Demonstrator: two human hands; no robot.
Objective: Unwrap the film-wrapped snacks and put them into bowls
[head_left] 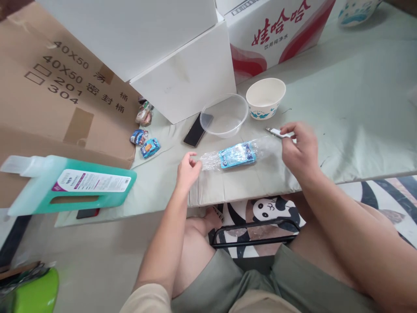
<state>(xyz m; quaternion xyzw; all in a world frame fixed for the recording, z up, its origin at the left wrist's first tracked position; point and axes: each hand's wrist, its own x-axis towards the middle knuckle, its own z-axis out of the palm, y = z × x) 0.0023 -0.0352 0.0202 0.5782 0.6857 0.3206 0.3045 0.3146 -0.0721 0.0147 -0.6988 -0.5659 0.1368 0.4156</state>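
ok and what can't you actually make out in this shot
All in the head view:
Small tool: partly hidden by the right hand.
Left hand: blur hides whether it grips the clear wrap.
Blue packet: small print blurred beneath the crinkled, shiny clear wrap.
Top-right bowl: cut off by the top edge.
Bottle label: fine print too small to read.

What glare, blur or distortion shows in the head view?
Head view: glare breaks up the clear wrap over the blue packet; head view: the right hand looks slightly soft; head view: wide-angle stretch seems to tilt the green jug near the left edge.
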